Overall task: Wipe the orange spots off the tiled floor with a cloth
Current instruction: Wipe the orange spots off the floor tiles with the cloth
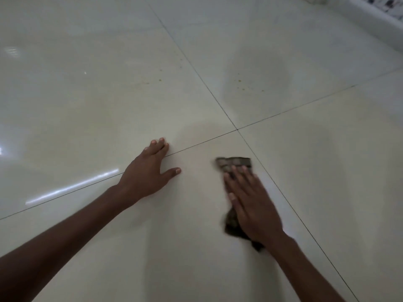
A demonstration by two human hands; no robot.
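My right hand [253, 201] presses the dark cloth [234, 165] flat with straight fingers, my left hand [148, 171] spread on the tiled floor [327, 171], and I judge the orange spots [242, 83], well ahead, may smear if I overreach on glossy tile.

We find no writing, label, brand, number or sign that we can read anywhere here; the cloth [235, 164] under our right hand [253, 205] carries a checked pattern, blurred, with no letters we can make out.
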